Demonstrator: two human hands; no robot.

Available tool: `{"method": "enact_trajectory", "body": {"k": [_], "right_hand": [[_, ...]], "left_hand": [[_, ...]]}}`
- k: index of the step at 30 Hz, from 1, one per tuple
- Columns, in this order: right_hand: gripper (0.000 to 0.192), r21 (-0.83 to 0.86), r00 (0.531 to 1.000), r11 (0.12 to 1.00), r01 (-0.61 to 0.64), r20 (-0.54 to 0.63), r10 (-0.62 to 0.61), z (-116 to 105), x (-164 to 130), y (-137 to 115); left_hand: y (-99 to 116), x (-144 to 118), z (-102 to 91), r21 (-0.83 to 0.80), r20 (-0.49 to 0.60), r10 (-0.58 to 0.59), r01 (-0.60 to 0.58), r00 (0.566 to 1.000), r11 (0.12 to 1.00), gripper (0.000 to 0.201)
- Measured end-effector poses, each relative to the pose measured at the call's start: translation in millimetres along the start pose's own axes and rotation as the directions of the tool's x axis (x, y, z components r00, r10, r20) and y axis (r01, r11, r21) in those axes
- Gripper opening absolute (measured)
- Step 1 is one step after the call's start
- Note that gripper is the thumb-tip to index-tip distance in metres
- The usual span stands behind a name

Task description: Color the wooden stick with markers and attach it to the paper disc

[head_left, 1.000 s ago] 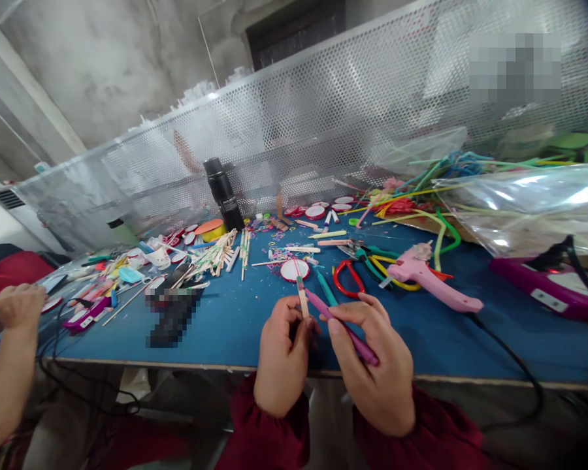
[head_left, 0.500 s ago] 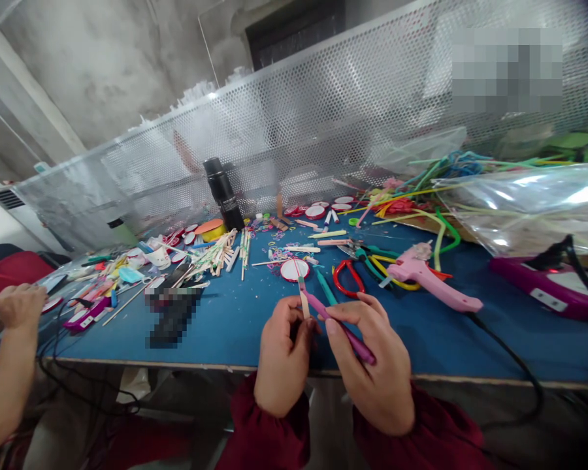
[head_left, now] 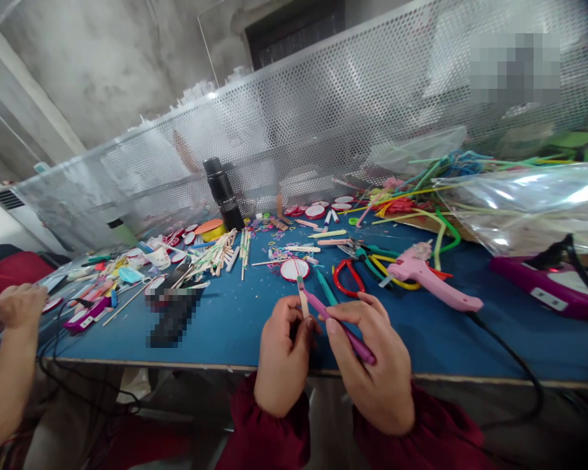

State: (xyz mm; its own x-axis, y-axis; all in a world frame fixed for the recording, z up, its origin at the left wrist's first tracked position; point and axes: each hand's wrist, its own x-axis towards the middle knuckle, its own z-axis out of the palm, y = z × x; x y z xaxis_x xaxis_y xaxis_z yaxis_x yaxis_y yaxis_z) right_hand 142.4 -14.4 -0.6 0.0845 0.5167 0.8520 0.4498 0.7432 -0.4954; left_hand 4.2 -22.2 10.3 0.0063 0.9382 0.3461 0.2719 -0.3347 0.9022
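My left hand (head_left: 281, 359) is closed, pinching a small flat wooden stick (head_left: 304, 307) upright between thumb and fingers. Its top end looks greenish. In my right hand (head_left: 382, 372) is a purple marker pen (head_left: 357, 343), held in a writing grip. The pen's tip lies against or very close to the upper part of the stick; I cannot tell if they touch. Just beyond my hands lie a teal pen (head_left: 326, 288) and a round white disc (head_left: 294, 270) with a red rim. Red-handled pliers (head_left: 349, 279) rest to the right of the teal pen.
A pink glue gun (head_left: 436, 284) with a black cord lies to the right, near a purple device (head_left: 543, 287). A black bottle (head_left: 223, 196) leans by the perforated metal screen (head_left: 294, 130). Paper-wrapped sticks (head_left: 223, 251) lie at left-centre. Another person's hand (head_left: 22, 310) is far left.
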Motion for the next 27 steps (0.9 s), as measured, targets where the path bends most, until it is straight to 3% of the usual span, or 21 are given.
{"method": "enact_trajectory", "body": {"k": [27], "right_hand": [[0.012, -0.010, 1.000, 1.000, -0.012, -0.001, 0.012, 0.4, -0.9, 0.6]], "left_hand": [[-2.4, -1.1, 0.3, -0.009, 0.018, -0.006, 0.006, 1.000, 1.000, 0.024]]}}
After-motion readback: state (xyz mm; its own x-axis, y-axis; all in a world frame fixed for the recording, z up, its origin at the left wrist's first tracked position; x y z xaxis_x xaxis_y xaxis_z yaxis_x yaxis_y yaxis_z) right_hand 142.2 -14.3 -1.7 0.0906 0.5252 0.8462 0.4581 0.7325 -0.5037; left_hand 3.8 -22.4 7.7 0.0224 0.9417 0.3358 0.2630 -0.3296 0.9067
